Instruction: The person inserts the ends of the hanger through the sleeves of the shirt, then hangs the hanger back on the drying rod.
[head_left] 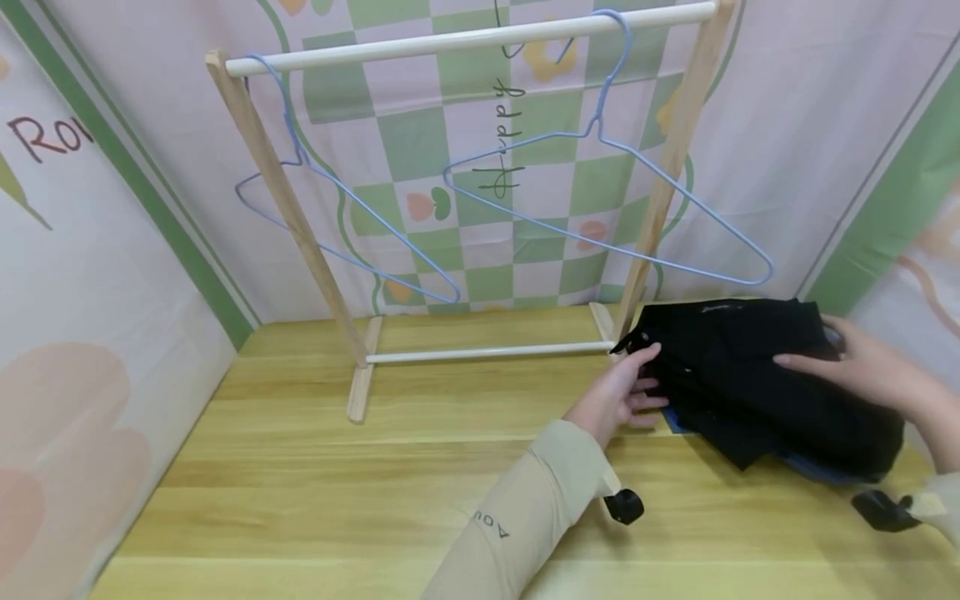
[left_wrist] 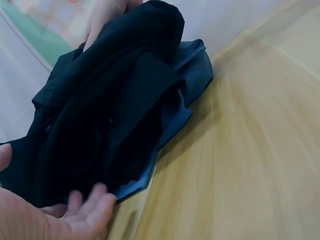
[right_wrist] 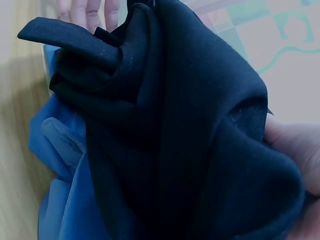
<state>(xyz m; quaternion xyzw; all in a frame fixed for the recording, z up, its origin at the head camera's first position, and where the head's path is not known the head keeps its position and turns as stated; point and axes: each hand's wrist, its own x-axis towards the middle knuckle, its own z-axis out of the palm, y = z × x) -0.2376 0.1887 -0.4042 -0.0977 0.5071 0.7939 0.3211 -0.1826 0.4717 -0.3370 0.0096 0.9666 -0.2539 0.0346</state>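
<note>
A black garment (head_left: 750,375) lies bunched on the right side of the table, its exact kind hidden by the folds. Blue cloth (right_wrist: 60,150) shows from under it. My left hand (head_left: 622,396) is at the garment's left edge, the thumb against the black cloth and one finger partly behind it, while the other fingers extend loosely. On the far right, my right hand (head_left: 862,358) grips the garment, thumb on top and fingers mostly hidden behind the cloth.
A wooden rack with a white top rail (head_left: 465,40) stands behind on the wood-grain table (head_left: 300,500). Two blue hangers hang from it, one left (head_left: 382,225) and one right (head_left: 525,217). Patterned cloth walls (head_left: 97,292) enclose the back and sides.
</note>
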